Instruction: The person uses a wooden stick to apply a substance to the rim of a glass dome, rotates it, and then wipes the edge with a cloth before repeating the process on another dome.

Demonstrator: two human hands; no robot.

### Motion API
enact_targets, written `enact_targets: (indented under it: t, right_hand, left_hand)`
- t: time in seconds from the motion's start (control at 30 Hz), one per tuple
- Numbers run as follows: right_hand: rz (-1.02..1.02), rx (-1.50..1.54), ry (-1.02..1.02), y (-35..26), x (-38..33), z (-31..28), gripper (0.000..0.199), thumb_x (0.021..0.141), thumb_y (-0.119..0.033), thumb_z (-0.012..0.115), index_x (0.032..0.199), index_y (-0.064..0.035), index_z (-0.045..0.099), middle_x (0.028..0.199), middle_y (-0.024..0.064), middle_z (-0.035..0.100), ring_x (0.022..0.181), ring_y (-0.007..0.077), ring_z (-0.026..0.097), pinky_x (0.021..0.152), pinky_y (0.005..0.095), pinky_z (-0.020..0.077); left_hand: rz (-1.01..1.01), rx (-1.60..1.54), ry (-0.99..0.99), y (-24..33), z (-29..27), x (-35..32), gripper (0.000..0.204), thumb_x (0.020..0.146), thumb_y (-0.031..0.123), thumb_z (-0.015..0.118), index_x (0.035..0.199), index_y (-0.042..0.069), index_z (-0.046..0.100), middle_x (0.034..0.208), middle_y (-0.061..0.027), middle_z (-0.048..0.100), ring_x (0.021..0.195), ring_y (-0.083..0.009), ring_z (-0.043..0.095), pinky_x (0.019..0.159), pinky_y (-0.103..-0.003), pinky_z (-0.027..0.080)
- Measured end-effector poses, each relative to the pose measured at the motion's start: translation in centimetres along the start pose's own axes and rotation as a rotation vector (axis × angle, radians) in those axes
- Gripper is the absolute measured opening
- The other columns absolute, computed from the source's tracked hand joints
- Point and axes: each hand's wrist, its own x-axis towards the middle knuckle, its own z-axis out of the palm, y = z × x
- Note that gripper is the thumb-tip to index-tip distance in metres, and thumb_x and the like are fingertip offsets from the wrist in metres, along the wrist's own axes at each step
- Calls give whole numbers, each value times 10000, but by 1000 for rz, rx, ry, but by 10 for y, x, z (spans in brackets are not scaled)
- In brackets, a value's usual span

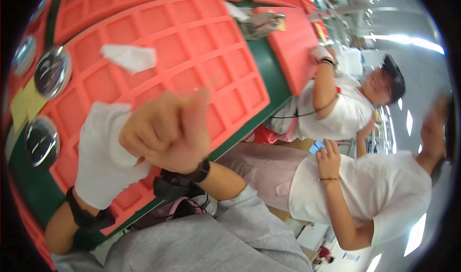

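Note:
My left hand (pixel 103 157) wears a white cloth glove and is held over a red tray with square compartments (pixel 223 96). Its fingers are mostly hidden behind my right hand (pixel 165 132). That hand is bare and slightly blurred, with curled fingers against the glove's fabric and the thumb sticking up. A second white glove (pixel 129 58), crumpled, lies on the tray beyond both hands. To their left are shiny round metal pieces (pixel 42 141), with yellow paper squares (pixel 29 101) between them. I wear dark bands on both wrists.
More red trays (pixel 134 5) cover the green table (pixel 266 63) farther off. A metal object (pixel 261 24) sits near the far tray. On the right, one person in a white top (pixel 345 185) stands close, and another in a dark cap (pixel 336 99) is at the table.

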Motion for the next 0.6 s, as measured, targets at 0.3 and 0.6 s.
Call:
enact_targets:
  t: [0.3, 0.6]
  right_hand:
    - [85, -4, 189, 14, -2, 9, 605, 1053, -593, 204, 635, -157, 232, 483, -61, 131, 375, 90, 103, 384, 268, 128]
    - [165, 186, 459, -8, 7, 7, 594, 1052, -597, 221, 640, -169, 221, 480, -56, 133, 382, 96, 105, 389, 276, 131]
  left_hand:
    - [108, 240, 35, 14, -7, -11, 462, 669, 71, 754, 1072, -12, 545, 1034, -190, 523, 942, -399, 549, 769, -431, 461]
    - [19, 210, 44, 17, 7, -9, 517, 592, 27, 788, 1047, -18, 546, 1016, -160, 494, 912, -368, 536, 773, -429, 445]
